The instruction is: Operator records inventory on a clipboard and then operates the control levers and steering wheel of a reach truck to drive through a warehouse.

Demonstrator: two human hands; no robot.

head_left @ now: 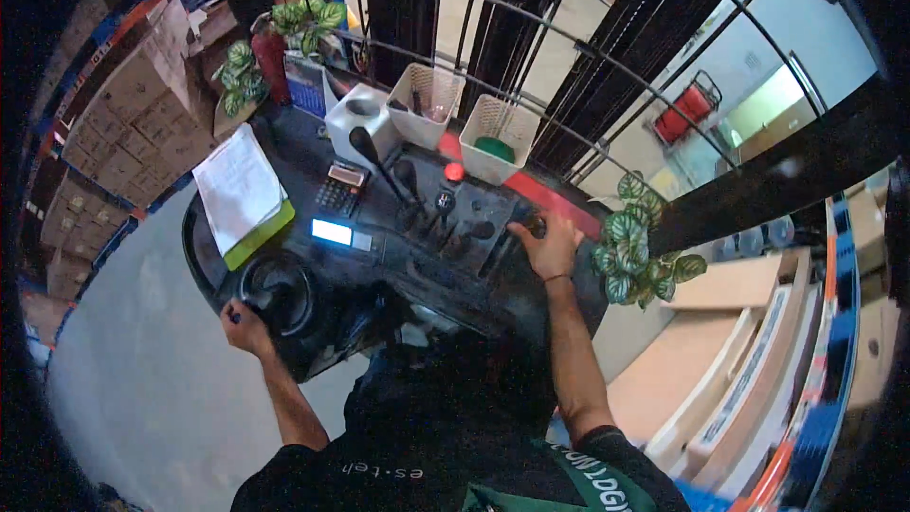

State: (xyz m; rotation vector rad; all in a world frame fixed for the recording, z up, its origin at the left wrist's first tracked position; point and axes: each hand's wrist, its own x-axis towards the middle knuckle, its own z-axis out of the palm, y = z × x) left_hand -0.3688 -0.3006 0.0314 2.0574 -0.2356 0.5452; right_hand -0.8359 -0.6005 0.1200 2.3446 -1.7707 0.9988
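My left hand point(245, 327) is closed at the lower left of a black round steering wheel point(277, 296). A small dark bit shows between its fingers, too small to name. At the right end of the dark console, my right hand point(552, 245) curls round a black control lever point(536, 225), its thumb stretched to the left. Its fingertips are partly hidden. Several more black levers point(405, 175) stand in the middle of the console, close to a red button point(454, 172). A lit display point(332, 232) glows between the wheel and these levers.
Papers point(239, 185) on a green clipboard point(258, 235) lie left, beside a calculator point(341, 188). A white box point(360, 123) and cream baskets point(500, 137) line the back, before a wire guard point(531, 14). Leafy plants point(627, 246) edge the right. Racking with boxes point(142, 123) stands left.
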